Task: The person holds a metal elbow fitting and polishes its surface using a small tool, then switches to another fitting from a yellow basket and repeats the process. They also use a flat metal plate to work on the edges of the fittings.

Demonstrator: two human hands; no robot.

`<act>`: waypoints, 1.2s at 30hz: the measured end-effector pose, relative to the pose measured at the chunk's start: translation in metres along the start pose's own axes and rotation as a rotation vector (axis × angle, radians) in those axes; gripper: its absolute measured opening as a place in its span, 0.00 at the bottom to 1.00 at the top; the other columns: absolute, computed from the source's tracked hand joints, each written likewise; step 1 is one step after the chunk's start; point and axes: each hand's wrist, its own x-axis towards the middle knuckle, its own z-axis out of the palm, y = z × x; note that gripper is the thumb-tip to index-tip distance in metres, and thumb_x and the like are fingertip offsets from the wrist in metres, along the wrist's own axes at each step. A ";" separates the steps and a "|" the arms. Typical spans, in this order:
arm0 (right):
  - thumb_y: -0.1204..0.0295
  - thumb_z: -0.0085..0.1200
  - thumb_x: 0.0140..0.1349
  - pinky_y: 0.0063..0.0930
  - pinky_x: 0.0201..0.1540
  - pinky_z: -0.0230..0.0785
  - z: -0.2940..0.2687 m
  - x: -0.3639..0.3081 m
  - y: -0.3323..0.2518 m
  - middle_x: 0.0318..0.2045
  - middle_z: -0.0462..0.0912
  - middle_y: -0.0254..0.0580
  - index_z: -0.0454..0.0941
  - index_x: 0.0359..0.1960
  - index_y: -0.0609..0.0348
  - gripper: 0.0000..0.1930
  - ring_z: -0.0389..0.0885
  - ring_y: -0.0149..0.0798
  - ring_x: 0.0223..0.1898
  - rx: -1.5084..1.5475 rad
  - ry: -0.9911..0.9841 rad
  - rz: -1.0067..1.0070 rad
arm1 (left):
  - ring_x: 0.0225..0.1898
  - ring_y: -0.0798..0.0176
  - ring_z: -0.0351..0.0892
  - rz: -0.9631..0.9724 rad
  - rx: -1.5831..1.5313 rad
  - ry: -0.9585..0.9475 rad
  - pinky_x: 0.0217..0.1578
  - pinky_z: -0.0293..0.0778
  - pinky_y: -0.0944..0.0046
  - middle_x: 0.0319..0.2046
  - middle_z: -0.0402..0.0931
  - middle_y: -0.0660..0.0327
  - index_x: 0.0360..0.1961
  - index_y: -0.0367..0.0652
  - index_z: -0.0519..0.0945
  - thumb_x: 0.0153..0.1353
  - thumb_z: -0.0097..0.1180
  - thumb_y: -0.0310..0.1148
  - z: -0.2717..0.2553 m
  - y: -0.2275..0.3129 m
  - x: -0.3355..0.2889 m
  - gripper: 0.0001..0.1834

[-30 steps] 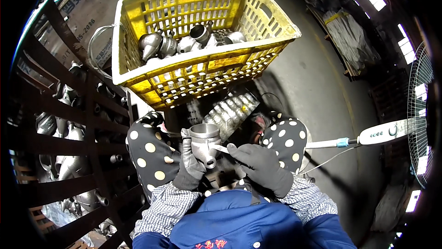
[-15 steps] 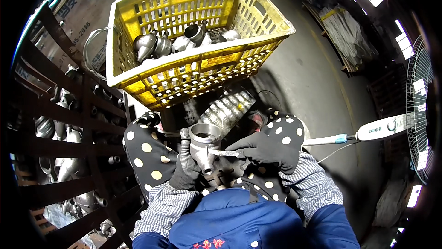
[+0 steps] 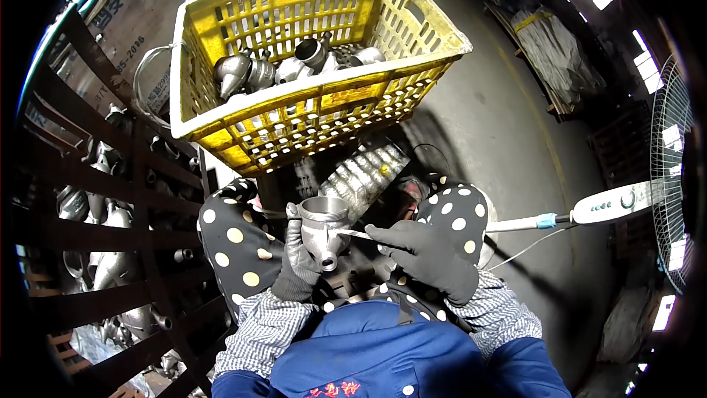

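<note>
The grey cast-metal pipe fitting with a threaded mouth (image 3: 324, 227) is kept above the lap, clasped in the gloved left hand (image 3: 298, 254), while the gloved right hand (image 3: 427, 258), closed on a thin metal tool (image 3: 361, 234), has been brought from the fitting's mouth down to its side, so a new spot is being worked.

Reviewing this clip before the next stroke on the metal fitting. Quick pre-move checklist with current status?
1. Left hand wrapped around the metal fitting, open mouth up: ok.
2. Right hand holds a thin tool, tip against the fitting's side: ok.
3. Both hands gloved: ok.
4. Fitting steadied over the lap between the dotted sleeve covers: ok.
5. Yellow crate ahead holds more fittings, within reach: ok.
6. Tool tip type and exact contact spot: cannot tell.
</note>
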 end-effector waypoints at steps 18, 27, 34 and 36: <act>0.70 0.52 0.52 0.31 0.25 0.66 0.024 0.004 0.004 0.26 0.71 0.30 0.74 0.55 0.42 0.24 0.73 0.35 0.28 -0.496 0.154 -0.245 | 0.48 0.48 0.75 0.014 0.112 0.034 0.49 0.74 0.44 0.49 0.73 0.49 0.56 0.43 0.67 0.58 0.51 0.61 -0.001 0.001 0.000 0.35; 0.78 0.55 0.47 0.30 0.28 0.67 0.016 0.004 0.002 0.25 0.75 0.37 0.78 0.51 0.46 0.25 0.75 0.39 0.26 -0.236 0.132 -0.104 | 0.45 0.49 0.76 0.066 0.144 0.093 0.46 0.75 0.47 0.49 0.73 0.49 0.56 0.42 0.67 0.59 0.49 0.60 -0.003 -0.001 -0.003 0.35; 0.72 0.51 0.53 0.33 0.27 0.67 0.016 0.002 0.005 0.25 0.74 0.35 0.78 0.51 0.43 0.20 0.76 0.39 0.28 -0.138 0.055 -0.098 | 0.47 0.48 0.75 0.009 0.091 0.036 0.47 0.75 0.45 0.51 0.71 0.47 0.57 0.41 0.67 0.61 0.49 0.58 -0.004 0.000 0.001 0.33; 0.71 0.51 0.54 0.32 0.27 0.67 0.013 0.003 0.006 0.25 0.74 0.34 0.77 0.51 0.43 0.20 0.76 0.38 0.28 -0.209 0.024 -0.125 | 0.48 0.47 0.75 0.014 0.104 0.006 0.47 0.75 0.45 0.51 0.71 0.47 0.57 0.42 0.67 0.61 0.49 0.58 -0.002 -0.001 0.001 0.33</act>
